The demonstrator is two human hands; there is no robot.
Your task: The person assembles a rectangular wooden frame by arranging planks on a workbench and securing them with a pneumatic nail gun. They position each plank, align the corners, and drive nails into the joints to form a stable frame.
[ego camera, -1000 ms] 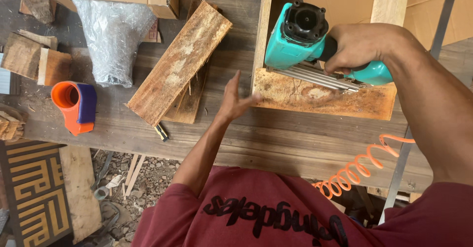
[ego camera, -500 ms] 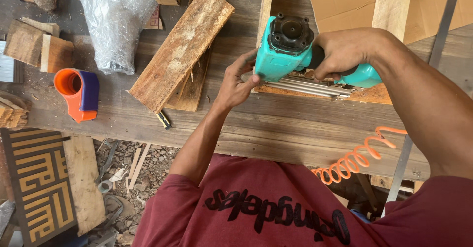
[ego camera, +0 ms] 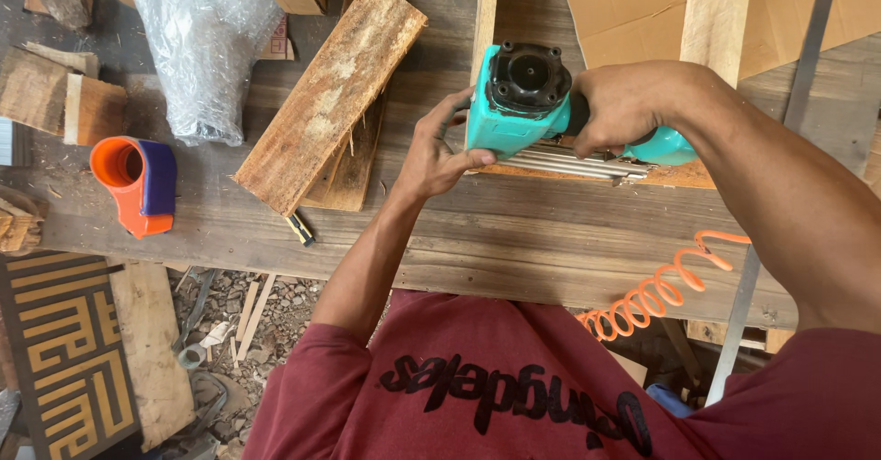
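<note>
My right hand [ego camera: 633, 107] grips the handle of a teal pneumatic nail gun [ego camera: 518, 98] with a black cap, held nose-down over the corner of a wooden frame [ego camera: 484, 11]. A rough wooden piece [ego camera: 679, 177] lies under the gun, mostly hidden by it. My left hand [ego camera: 439, 153] rests against the gun's left side, thumb on the teal body, fingers curled near the frame's upright slat. An orange coiled air hose [ego camera: 656, 290] trails from the gun over the bench edge.
A rough plank [ego camera: 330, 93] lies diagonally on the wooden bench [ego camera: 514, 240]. An orange and purple tape dispenser [ego camera: 138, 185], a plastic bag [ego camera: 202, 52], wood offcuts [ego camera: 60, 102] and cardboard [ego camera: 633, 11] surround it. A patterned panel [ego camera: 64, 359] stands below left.
The nail gun moved left toward the frame's corner. My left hand rose from the bench beside the wood and now touches the gun's side.
</note>
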